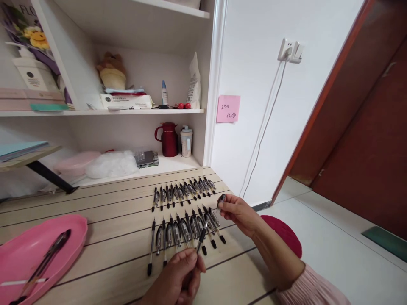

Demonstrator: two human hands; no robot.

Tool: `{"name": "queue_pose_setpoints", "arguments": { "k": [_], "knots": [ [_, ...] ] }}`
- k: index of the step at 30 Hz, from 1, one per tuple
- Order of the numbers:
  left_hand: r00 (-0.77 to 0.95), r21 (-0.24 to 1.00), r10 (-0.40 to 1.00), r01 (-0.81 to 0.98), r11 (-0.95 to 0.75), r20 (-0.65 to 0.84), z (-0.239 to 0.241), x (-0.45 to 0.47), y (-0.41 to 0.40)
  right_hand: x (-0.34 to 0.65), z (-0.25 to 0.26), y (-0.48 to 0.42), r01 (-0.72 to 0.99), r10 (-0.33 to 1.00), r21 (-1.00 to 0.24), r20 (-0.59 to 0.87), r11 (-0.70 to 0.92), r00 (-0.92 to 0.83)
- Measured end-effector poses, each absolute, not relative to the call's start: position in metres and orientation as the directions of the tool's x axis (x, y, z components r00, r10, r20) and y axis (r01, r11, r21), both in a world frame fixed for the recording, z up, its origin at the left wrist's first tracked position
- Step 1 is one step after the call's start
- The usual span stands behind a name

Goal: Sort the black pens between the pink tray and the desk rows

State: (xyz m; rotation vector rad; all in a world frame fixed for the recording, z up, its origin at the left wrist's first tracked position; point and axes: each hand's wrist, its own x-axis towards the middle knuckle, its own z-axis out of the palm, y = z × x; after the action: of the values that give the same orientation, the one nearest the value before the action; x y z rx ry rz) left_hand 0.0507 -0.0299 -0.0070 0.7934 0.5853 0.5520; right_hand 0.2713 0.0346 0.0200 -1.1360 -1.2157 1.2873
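Between the thumb and fingers of my left hand (179, 277) is an uncapped black gel pen (202, 238), its tip pointing up and away. My right hand (237, 212) pinches a black pen cap (221, 198) by the table's right edge. Under and ahead of my hands, a near row of uncapped pens (164, 239) lies with clear-and-black caps (177, 234) between them. Farther back is a second row of pens (173, 195) and caps, laid out the same way. My left hand hides the lower ends of some near pens.
A pink tray (79, 231) holding dark pens and a white stick sits at the left. Behind the wooden table (108, 237) are shelves with a red jug (169, 140) and a cup (186, 142). A red stool (284, 233) stands right of the table.
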Motion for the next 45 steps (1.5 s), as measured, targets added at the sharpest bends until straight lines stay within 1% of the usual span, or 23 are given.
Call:
{"name": "queue_pose_setpoints", "arguments": {
  "k": [1,3,6,8,12,17,20,24,29,33,35,37,39,40,41,42,43,44,45],
  "knots": [
    [0.706,0.786,0.654,-0.229,0.574,-0.272,-0.007,0.051,-0.030,0.267,0.024,0.029,-0.159,0.997,-0.987,0.025,0.012,-0.078],
    [0.702,0.790,0.654,-0.217,0.574,-0.282,-0.007,0.051,-0.031,0.257,0.029,0.020,-0.292,0.996,-0.956,0.062,0.038,-0.071],
    [0.697,0.791,0.652,-0.200,0.578,-0.300,-0.006,0.050,-0.032,0.247,0.033,0.011,-0.370,0.994,-0.928,0.078,0.044,-0.078],
    [0.697,0.794,0.651,-0.194,0.576,-0.301,-0.005,0.050,-0.032,0.243,0.034,0.009,-0.369,0.990,-0.929,0.084,0.037,-0.112],
    [0.692,0.806,0.659,-0.190,0.561,-0.295,-0.002,0.052,-0.032,0.239,0.035,0.004,-0.308,0.975,-0.951,0.085,0.019,-0.204],
    [0.649,0.817,0.695,-0.194,0.543,-0.308,-0.001,0.053,-0.035,0.228,0.032,-0.003,-0.235,0.963,-0.972,0.047,-0.018,-0.266],
    [0.638,0.820,0.702,-0.188,0.540,-0.316,-0.003,0.053,-0.035,0.221,0.027,-0.007,-0.212,0.965,-0.977,0.022,-0.035,-0.260],
    [0.616,0.831,0.713,-0.165,0.531,-0.334,-0.002,0.053,-0.035,0.219,0.022,-0.008,-0.198,0.968,-0.980,0.039,-0.010,-0.246],
    [0.602,0.861,0.738,-0.156,0.484,-0.306,0.004,0.051,-0.037,0.218,0.021,-0.009,-0.200,0.967,-0.980,0.064,0.013,-0.248],
    [0.592,0.883,0.747,-0.122,0.452,-0.301,0.003,0.050,-0.037,0.212,0.020,-0.010,-0.187,0.967,-0.982,0.051,0.004,-0.248],
    [0.565,0.924,0.777,-0.061,0.377,-0.279,0.003,0.049,-0.035,0.213,0.020,-0.011,-0.167,0.971,-0.986,0.051,0.012,-0.232],
    [0.516,0.969,0.828,0.016,0.247,-0.219,0.008,0.044,-0.032,0.219,0.019,-0.014,-0.136,0.984,-0.990,0.062,0.039,-0.169],
    [0.435,0.990,0.895,0.137,0.045,-0.101,0.020,0.032,-0.028,0.232,0.018,-0.016,-0.064,0.996,-0.996,0.066,0.062,-0.063],
    [0.379,0.969,0.925,0.234,-0.079,-0.016,0.030,0.022,-0.026,0.240,0.015,-0.016,-0.002,0.998,-0.998,0.060,0.060,-0.008],
    [0.315,0.909,0.946,0.366,-0.197,0.078,0.040,0.009,-0.024,0.248,0.012,-0.017,0.076,0.999,-0.996,0.045,0.043,0.029],
    [0.232,0.813,0.957,0.516,-0.270,0.171,0.052,-0.007,-0.022,0.257,0.007,-0.018,0.142,0.997,-0.990,0.032,0.022,0.070],
    [0.151,0.701,0.958,0.656,-0.280,0.242,0.063,-0.026,-0.020,0.264,0.001,-0.019,0.194,0.994,-0.981,0.016,-0.004,0.104],
    [0.082,0.583,0.955,0.776,-0.241,0.286,0.073,-0.047,-0.018,0.272,-0.005,-0.020,0.235,0.991,-0.971,-0.006,-0.038,0.133],
    [-0.013,0.481,0.950,0.865,-0.146,0.312,0.081,-0.069,-0.017,0.278,-0.012,-0.022,0.264,0.989,-0.963,-0.022,-0.060,0.146]
  ]
}}
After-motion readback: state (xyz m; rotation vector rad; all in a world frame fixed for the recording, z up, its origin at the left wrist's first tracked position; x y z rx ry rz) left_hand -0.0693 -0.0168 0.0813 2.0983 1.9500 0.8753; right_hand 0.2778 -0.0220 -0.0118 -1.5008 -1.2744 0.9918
